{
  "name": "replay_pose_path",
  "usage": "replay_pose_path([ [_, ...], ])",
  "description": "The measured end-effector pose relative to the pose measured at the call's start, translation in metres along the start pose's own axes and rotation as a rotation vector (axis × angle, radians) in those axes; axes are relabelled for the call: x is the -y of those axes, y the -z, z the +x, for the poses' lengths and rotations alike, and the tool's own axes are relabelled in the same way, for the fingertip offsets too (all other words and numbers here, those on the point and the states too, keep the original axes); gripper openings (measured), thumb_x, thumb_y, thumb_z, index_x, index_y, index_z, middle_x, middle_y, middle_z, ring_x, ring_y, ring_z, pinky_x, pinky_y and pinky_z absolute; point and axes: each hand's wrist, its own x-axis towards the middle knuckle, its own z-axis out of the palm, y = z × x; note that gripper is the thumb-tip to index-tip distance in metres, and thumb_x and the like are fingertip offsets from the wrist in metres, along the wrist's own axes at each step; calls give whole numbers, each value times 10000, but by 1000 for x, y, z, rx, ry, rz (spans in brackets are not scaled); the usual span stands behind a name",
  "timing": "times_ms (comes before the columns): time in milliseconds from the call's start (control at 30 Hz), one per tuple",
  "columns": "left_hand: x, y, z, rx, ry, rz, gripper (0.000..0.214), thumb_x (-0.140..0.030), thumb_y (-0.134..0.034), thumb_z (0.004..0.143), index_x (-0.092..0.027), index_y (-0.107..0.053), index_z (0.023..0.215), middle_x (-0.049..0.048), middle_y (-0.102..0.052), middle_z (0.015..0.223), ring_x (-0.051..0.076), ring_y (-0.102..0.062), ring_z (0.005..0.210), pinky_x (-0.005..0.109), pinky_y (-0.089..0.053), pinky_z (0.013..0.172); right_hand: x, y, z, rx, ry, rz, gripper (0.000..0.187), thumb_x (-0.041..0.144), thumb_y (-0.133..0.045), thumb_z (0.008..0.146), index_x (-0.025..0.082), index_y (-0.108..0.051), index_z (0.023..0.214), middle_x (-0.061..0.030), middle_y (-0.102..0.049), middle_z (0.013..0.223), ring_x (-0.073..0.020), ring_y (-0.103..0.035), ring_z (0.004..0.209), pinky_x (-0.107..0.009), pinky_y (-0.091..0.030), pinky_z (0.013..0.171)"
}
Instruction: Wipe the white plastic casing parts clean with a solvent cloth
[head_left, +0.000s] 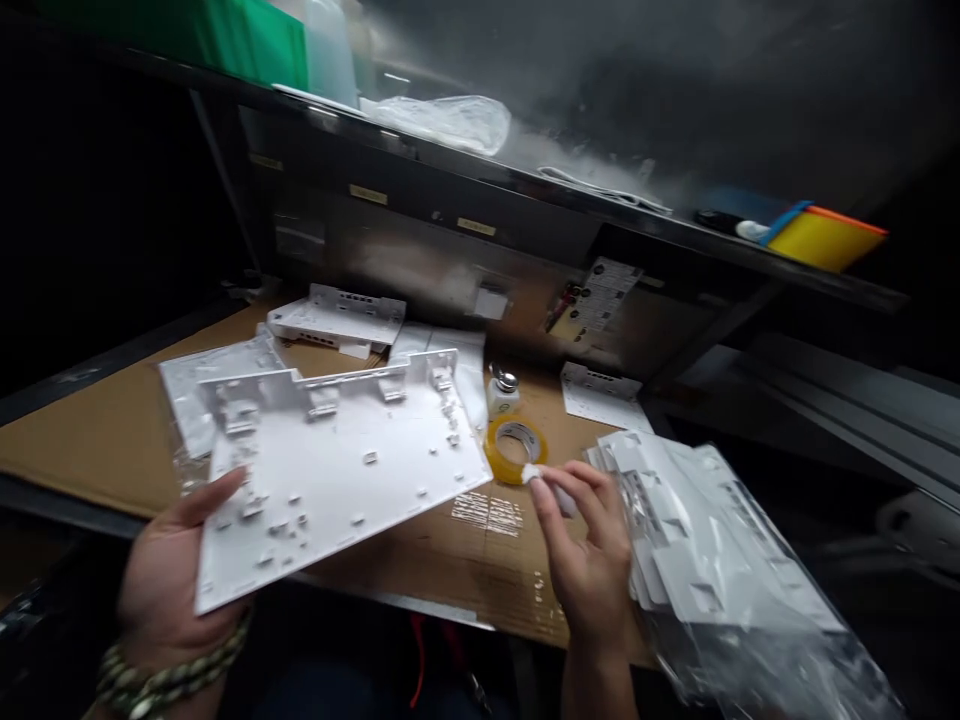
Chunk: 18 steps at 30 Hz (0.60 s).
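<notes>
My left hand (176, 560) grips the lower left corner of a white plastic panel (360, 490), thumb on its top face. Small clips and posts stand up from the panel, which is held tilted above the cardboard-covered bench. Thumb and fingers of my right hand (589, 550) are pinched on a small white wad (534, 473), perhaps cloth or cotton. Just beyond that hand lies a roll of yellowish tape (495, 450). Behind the tape stands a small white bottle with a metal cap (503, 392). Several thin pale strips (487, 513) lie on the cardboard (420, 565).
Bagged white panels (720, 540) are stacked at the right. More white parts (337, 318) sit at the back left, and another white part (600, 395) at the back right. A metal shelf (480, 180) spans above, bearing a yellow bin (821, 238) and plastic bags (450, 120).
</notes>
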Motion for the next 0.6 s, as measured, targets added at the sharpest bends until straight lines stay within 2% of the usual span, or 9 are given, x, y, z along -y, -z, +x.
replay_pose_path([
  [67,-14,17,5,-142,-37,94,921,-83,-496,897,-382,-37,1639,-19,-773,1158,308,-656,1214,581,-514,1039,0,-4,-5,102,-4,44,164,179,-684,949,255,-752,1078,-53,-597,1143,-155,-628,1064,-253,-604,827],
  [167,-31,35,11,-244,103,206,882,-52,-375,925,-518,-46,1598,-110,-734,1193,265,-645,1212,548,-517,1028,-3,-13,-12,156,4,28,187,175,-667,956,266,-750,1097,-72,-565,1212,-194,-601,1126,-353,-591,924],
  [267,-39,41,14,-277,172,242,883,-72,-350,925,-561,-6,1575,-150,-705,1194,260,-615,1246,534,-531,1025,-8,-16,-16,128,-3,28,196,159,-662,955,260,-744,1101,-76,-565,1200,-199,-601,1116,-367,-581,925],
  [433,-37,42,16,-316,190,266,851,-97,-325,936,-568,6,1563,-184,-667,1218,278,-554,1296,531,-530,1029,-8,-13,-19,136,42,41,209,135,-664,945,252,-736,1103,-69,-576,1169,-191,-609,1098,-351,-575,931],
  [533,-36,49,18,-296,208,276,845,-113,-326,953,-556,58,1561,-169,-678,1206,293,-598,1244,513,-587,974,-8,-12,-21,105,38,62,217,129,-661,945,244,-729,1116,-69,-585,1159,-178,-620,1078,-316,-587,890],
  [600,-36,56,18,-270,227,281,840,-123,-321,970,-560,104,1548,-159,-697,1179,300,-645,1172,500,-624,914,-12,-10,-20,159,95,52,231,135,-668,942,252,-727,1132,-66,-607,1153,-179,-629,1059,-333,-585,893],
])
